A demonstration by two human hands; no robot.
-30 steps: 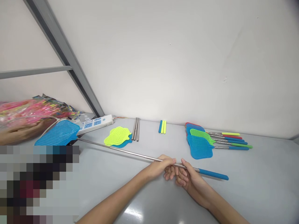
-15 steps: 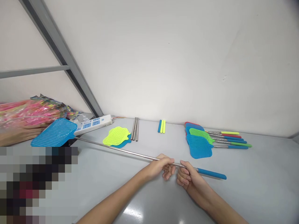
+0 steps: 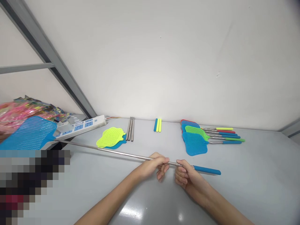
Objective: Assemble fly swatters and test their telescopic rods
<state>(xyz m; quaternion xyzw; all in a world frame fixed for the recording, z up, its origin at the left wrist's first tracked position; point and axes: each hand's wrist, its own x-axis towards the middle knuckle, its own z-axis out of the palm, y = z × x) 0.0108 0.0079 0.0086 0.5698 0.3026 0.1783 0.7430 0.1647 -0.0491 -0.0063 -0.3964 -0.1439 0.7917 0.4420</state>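
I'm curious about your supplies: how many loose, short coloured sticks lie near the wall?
3, side by side: a blue, rounded stick on the left, a yellow, rounded stick in the middle, and a second yellow stick on the right.

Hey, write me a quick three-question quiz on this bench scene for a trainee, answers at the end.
1. Multiple choice: what colour is the handle of the held swatter? (a) red (b) blue (c) green
2. True or false: the three metal tubes lie right of the power strip in the picture.
3. Short answer: which is nearer that handle, the left grip or right grip?

Key: 1 b; 2 true; 3 right grip.
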